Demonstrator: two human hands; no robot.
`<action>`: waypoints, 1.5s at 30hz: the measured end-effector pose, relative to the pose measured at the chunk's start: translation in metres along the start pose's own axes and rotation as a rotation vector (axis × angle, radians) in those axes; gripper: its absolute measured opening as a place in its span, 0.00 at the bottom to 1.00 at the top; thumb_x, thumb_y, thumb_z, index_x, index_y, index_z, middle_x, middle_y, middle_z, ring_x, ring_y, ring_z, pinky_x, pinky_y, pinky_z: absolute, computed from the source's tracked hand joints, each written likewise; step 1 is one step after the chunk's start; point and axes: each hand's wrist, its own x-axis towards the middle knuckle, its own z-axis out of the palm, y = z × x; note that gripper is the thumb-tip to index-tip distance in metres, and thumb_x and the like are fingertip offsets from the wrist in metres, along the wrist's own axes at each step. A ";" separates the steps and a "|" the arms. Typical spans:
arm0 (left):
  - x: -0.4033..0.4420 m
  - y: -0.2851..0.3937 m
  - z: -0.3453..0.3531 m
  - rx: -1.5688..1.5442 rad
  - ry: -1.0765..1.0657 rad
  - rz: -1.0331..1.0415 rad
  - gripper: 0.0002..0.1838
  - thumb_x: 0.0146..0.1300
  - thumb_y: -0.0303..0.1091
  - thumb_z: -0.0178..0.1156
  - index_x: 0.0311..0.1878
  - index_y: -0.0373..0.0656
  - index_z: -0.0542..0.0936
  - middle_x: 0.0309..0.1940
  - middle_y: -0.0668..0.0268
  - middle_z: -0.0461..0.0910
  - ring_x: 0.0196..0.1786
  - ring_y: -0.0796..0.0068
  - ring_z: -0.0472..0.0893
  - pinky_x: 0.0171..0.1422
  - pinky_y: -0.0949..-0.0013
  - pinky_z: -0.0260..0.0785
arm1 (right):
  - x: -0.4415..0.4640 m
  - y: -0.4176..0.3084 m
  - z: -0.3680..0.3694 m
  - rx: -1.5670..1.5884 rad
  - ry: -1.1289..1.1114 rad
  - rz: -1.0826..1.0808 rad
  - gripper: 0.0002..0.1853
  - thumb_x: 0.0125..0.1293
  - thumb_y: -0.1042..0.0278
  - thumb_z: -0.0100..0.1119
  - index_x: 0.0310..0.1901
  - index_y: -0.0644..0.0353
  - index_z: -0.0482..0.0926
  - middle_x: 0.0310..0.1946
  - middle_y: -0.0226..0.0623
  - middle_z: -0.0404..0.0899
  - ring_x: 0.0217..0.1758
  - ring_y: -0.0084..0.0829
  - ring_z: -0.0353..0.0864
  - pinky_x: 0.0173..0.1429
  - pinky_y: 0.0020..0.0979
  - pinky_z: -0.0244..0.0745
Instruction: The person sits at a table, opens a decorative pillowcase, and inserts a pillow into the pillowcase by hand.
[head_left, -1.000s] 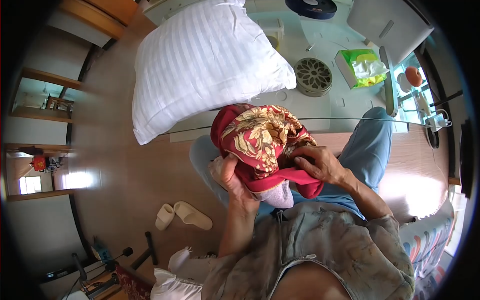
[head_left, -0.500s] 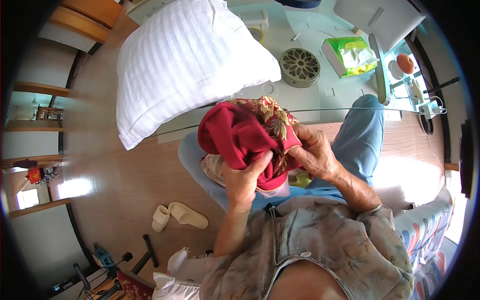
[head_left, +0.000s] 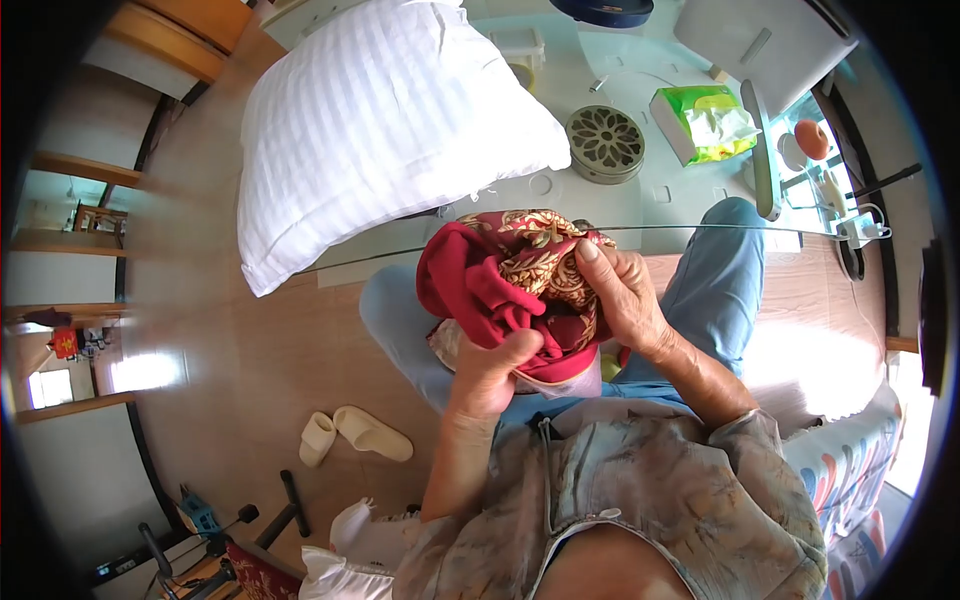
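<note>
A bunched red cloth (head_left: 465,275) with a gold floral pattern on part of it is held over my lap. My left hand (head_left: 490,375) grips its lower left edge, thumb lying on top of the red folds. On the right side my right hand (head_left: 625,295) pinches the gold-patterned part, thumb up, with its fingers partly hidden behind the fabric. Some pale, sheer material (head_left: 572,384) hangs out below the red folds. What lies under the cloth cannot be made out.
A white striped pillow (head_left: 390,130) lies on the glass table (head_left: 640,205) ahead. Beside it stand a round patterned tin (head_left: 605,145) and a green tissue pack (head_left: 705,125). Cream slippers (head_left: 370,432) rest on the floor at left. A striped sofa (head_left: 845,460) is at right.
My right hand has shifted its hold, turning more of the gold-patterned fabric upward. The red folds have moved slightly right and down, and my left hand still grips the lower edge.
</note>
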 end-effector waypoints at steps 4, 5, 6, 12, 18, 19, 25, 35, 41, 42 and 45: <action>0.001 -0.006 0.004 -0.032 0.195 -0.128 0.33 0.56 0.25 0.72 0.65 0.41 0.70 0.60 0.64 0.76 0.60 0.71 0.76 0.66 0.64 0.69 | -0.003 -0.003 0.003 -0.223 -0.097 -0.131 0.22 0.79 0.56 0.46 0.33 0.64 0.80 0.23 0.17 0.70 0.29 0.10 0.62 0.30 0.21 0.62; 0.002 -0.007 0.003 -0.073 0.233 -0.118 0.29 0.58 0.23 0.69 0.63 0.41 0.72 0.59 0.64 0.77 0.59 0.72 0.77 0.65 0.65 0.70 | -0.003 -0.002 0.003 -0.223 -0.100 -0.130 0.22 0.79 0.56 0.46 0.33 0.64 0.80 0.23 0.17 0.70 0.29 0.10 0.62 0.30 0.21 0.62; 0.002 -0.006 0.003 -0.073 0.235 -0.116 0.29 0.58 0.23 0.69 0.63 0.41 0.72 0.59 0.64 0.77 0.59 0.72 0.77 0.65 0.65 0.70 | -0.002 -0.001 0.004 -0.229 -0.097 -0.138 0.22 0.79 0.57 0.47 0.32 0.64 0.80 0.22 0.18 0.70 0.28 0.10 0.61 0.29 0.21 0.62; -0.001 -0.008 0.001 -0.063 0.263 -0.080 0.26 0.65 0.27 0.64 0.65 0.41 0.70 0.59 0.63 0.76 0.60 0.70 0.77 0.66 0.62 0.70 | -0.007 -0.001 0.003 -0.334 -0.077 -0.108 0.22 0.78 0.58 0.49 0.29 0.66 0.78 0.19 0.22 0.68 0.25 0.12 0.60 0.26 0.24 0.60; -0.010 -0.010 0.003 -0.351 0.170 -0.083 0.28 0.68 0.33 0.58 0.69 0.40 0.65 0.62 0.59 0.74 0.64 0.63 0.75 0.71 0.57 0.67 | -0.006 0.005 0.002 -0.475 0.003 -0.178 0.22 0.77 0.58 0.51 0.28 0.66 0.77 0.17 0.27 0.68 0.24 0.14 0.61 0.26 0.27 0.63; -0.010 -0.014 0.000 -0.315 0.179 -0.079 0.31 0.68 0.36 0.59 0.71 0.40 0.62 0.64 0.57 0.72 0.66 0.61 0.73 0.73 0.54 0.64 | -0.005 0.013 0.000 -0.421 -0.008 -0.187 0.21 0.77 0.58 0.51 0.30 0.67 0.78 0.17 0.27 0.69 0.25 0.15 0.62 0.27 0.28 0.65; -0.021 -0.024 -0.011 -0.487 0.084 -0.014 0.41 0.64 0.47 0.64 0.74 0.41 0.58 0.70 0.56 0.65 0.70 0.56 0.68 0.76 0.51 0.60 | 0.002 0.021 -0.001 -0.420 0.078 -0.106 0.22 0.77 0.57 0.51 0.31 0.68 0.79 0.17 0.27 0.69 0.26 0.13 0.63 0.28 0.27 0.66; -0.024 -0.023 -0.001 -0.458 0.059 -0.115 0.54 0.43 0.40 0.81 0.71 0.39 0.60 0.62 0.58 0.75 0.65 0.60 0.75 0.71 0.54 0.67 | 0.012 0.034 0.007 -0.537 0.223 -0.209 0.23 0.77 0.56 0.49 0.31 0.69 0.79 0.21 0.54 0.76 0.20 0.35 0.65 0.30 0.38 0.70; -0.015 -0.021 0.001 -0.223 0.047 -0.096 0.52 0.42 0.27 0.79 0.71 0.41 0.60 0.60 0.61 0.74 0.63 0.64 0.75 0.70 0.57 0.68 | 0.017 0.026 0.001 -0.590 0.272 -0.154 0.24 0.77 0.53 0.49 0.32 0.68 0.78 0.19 0.54 0.73 0.19 0.45 0.62 0.29 0.40 0.69; -0.015 -0.020 0.000 -0.154 0.087 -0.136 0.51 0.43 0.26 0.79 0.71 0.41 0.61 0.60 0.62 0.74 0.63 0.64 0.75 0.70 0.57 0.68 | 0.019 0.027 0.002 -0.556 0.264 -0.189 0.24 0.77 0.53 0.49 0.31 0.68 0.78 0.19 0.53 0.73 0.20 0.46 0.61 0.29 0.40 0.69; -0.016 -0.019 -0.009 -0.125 0.059 -0.145 0.48 0.46 0.22 0.74 0.71 0.41 0.61 0.61 0.61 0.74 0.63 0.64 0.75 0.71 0.57 0.68 | 0.020 0.023 0.006 -0.610 0.270 -0.218 0.24 0.76 0.52 0.49 0.32 0.68 0.78 0.20 0.55 0.74 0.20 0.49 0.65 0.29 0.41 0.69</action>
